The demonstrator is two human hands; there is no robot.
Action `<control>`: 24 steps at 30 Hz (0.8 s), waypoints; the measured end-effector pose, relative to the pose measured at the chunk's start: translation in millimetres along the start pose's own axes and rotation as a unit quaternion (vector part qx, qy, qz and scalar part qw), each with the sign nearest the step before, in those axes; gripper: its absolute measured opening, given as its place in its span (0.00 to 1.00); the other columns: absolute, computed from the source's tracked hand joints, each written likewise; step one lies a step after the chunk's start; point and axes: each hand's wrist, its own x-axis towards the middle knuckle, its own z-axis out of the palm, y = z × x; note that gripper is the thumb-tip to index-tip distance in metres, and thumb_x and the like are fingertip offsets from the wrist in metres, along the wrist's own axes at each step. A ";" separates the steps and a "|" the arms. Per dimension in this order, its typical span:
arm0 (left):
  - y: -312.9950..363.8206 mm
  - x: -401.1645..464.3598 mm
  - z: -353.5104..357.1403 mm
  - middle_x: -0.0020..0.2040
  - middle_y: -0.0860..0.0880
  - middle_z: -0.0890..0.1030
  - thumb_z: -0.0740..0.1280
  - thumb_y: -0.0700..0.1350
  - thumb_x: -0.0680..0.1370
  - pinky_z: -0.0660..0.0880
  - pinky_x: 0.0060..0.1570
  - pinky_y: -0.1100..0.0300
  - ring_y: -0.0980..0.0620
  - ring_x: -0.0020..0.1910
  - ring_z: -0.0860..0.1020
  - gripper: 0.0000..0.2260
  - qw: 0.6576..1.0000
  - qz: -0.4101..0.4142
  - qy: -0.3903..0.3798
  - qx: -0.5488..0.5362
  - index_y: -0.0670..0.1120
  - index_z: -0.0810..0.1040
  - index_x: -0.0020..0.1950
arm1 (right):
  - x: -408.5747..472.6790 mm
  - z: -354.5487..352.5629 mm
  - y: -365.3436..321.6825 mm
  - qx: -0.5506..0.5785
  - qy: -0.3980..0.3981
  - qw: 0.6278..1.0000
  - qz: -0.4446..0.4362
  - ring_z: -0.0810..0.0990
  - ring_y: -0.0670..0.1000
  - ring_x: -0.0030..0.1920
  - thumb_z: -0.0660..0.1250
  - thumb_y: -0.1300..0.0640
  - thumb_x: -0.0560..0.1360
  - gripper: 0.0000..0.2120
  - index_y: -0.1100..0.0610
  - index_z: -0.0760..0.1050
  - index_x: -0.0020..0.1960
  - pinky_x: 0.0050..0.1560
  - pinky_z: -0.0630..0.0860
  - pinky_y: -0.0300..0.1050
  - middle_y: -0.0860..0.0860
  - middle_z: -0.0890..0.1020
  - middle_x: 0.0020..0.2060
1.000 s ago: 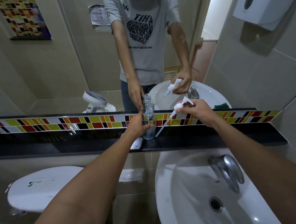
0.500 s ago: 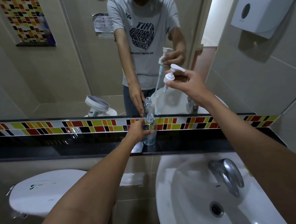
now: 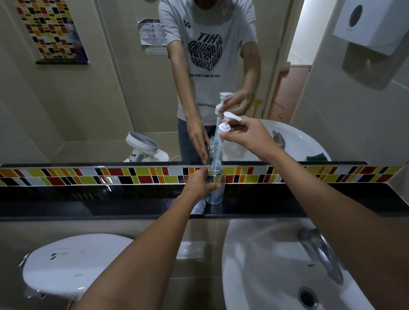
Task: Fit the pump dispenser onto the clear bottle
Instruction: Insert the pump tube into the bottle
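The clear bottle (image 3: pixel 215 188) stands upright on the black ledge (image 3: pixel 125 205) below the mirror (image 3: pixel 108 78), a little toward twelve o'clock from the centre of the view. The left hand (image 3: pixel 201 183) wraps around the bottle's nine o'clock side, fingers closed on its body, holding it steady on the ledge. The bottle's threaded neck is open at the top.

Directly above, toward twelve o'clock, the right hand (image 3: pixel 249 136) pinches the white pump dispenser (image 3: pixel 226 125) by its head and collar, thumb and fingers closed on it. The pump hangs upright, nozzle pointing toward three o'clock, and its thin dip tube runs straight down to the bottle's mouth. The tube's lower end sits at the neck; whether it has entered cannot be told. The collar is well above the neck, not yet seated.

At five o'clock lies the white sink (image 3: pixel 264 252) with its chrome faucet (image 3: pixel 321 253). At seven o'clock a white toilet lid (image 3: pixel 70 264) shows below the ledge. A band of coloured tiles (image 3: pixel 79 174) runs behind the bottle, and a white wall dispenser (image 3: pixel 376 24) hangs at one o'clock.
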 end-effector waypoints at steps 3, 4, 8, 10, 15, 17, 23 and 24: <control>-1.4 0.9 -0.2 0.63 0.47 0.80 0.75 0.40 0.74 0.73 0.55 0.59 0.54 0.57 0.77 0.26 1.000 0.002 0.001 0.004 0.44 0.73 0.70 | -4.0 12.2 20.5 -0.009 -0.023 0.999 0.025 0.86 0.56 0.59 0.78 0.64 0.72 0.21 0.66 0.80 0.64 0.65 0.80 0.51 0.59 0.87 0.55; -1.7 0.9 -0.3 0.63 0.47 0.80 0.75 0.39 0.74 0.73 0.55 0.59 0.54 0.56 0.76 0.26 1.000 0.002 0.001 0.001 0.44 0.73 0.70 | -5.7 15.1 26.8 -0.009 -0.033 0.999 0.028 0.86 0.56 0.59 0.78 0.64 0.72 0.20 0.65 0.81 0.63 0.65 0.80 0.52 0.59 0.87 0.55; -3.2 1.9 -0.3 0.63 0.46 0.81 0.75 0.38 0.73 0.74 0.57 0.59 0.53 0.55 0.78 0.26 1.000 0.004 0.004 -0.010 0.42 0.73 0.71 | -13.0 22.0 42.4 -0.011 -0.064 0.997 0.039 0.86 0.58 0.58 0.76 0.67 0.73 0.21 0.65 0.80 0.65 0.62 0.81 0.51 0.60 0.87 0.55; -4.0 2.1 -0.3 0.62 0.46 0.81 0.75 0.38 0.73 0.74 0.55 0.60 0.53 0.55 0.78 0.26 1.000 0.005 0.006 -0.014 0.42 0.73 0.70 | -13.9 23.7 47.1 -0.018 -0.067 0.997 0.041 0.86 0.58 0.59 0.76 0.67 0.73 0.21 0.65 0.80 0.66 0.62 0.81 0.50 0.61 0.87 0.55; -3.8 -0.2 -0.7 0.62 0.47 0.81 0.75 0.38 0.74 0.74 0.54 0.62 0.52 0.55 0.78 0.26 1.000 0.010 0.008 -0.020 0.43 0.73 0.70 | -16.9 24.8 55.7 -0.063 -0.068 0.995 0.040 0.86 0.52 0.55 0.79 0.63 0.71 0.19 0.64 0.83 0.61 0.56 0.80 0.40 0.59 0.88 0.53; -2.7 -1.2 -1.4 0.61 0.47 0.80 0.75 0.38 0.74 0.74 0.52 0.62 0.53 0.53 0.77 0.25 1.000 0.011 0.009 -0.013 0.43 0.73 0.70 | -19.2 26.7 58.7 -0.084 -0.076 0.992 0.050 0.87 0.50 0.52 0.80 0.61 0.71 0.18 0.63 0.84 0.59 0.55 0.81 0.42 0.56 0.88 0.49; -3.1 -2.0 -1.2 0.62 0.46 0.80 0.75 0.38 0.74 0.75 0.54 0.60 0.52 0.55 0.78 0.26 1.000 0.012 0.006 -0.013 0.44 0.73 0.71 | -21.6 37.0 51.1 -0.165 -0.043 0.985 0.039 0.78 0.44 0.37 0.82 0.57 0.69 0.17 0.64 0.83 0.52 0.37 0.74 0.30 0.47 0.79 0.37; -2.9 -1.9 -1.2 0.61 0.46 0.80 0.75 0.38 0.74 0.75 0.53 0.61 0.52 0.54 0.78 0.26 1.000 0.013 0.007 -0.009 0.44 0.73 0.71 | -21.7 38.4 49.4 -0.172 -0.037 0.984 0.038 0.77 0.45 0.37 0.82 0.57 0.68 0.17 0.65 0.83 0.51 0.37 0.75 0.31 0.48 0.79 0.37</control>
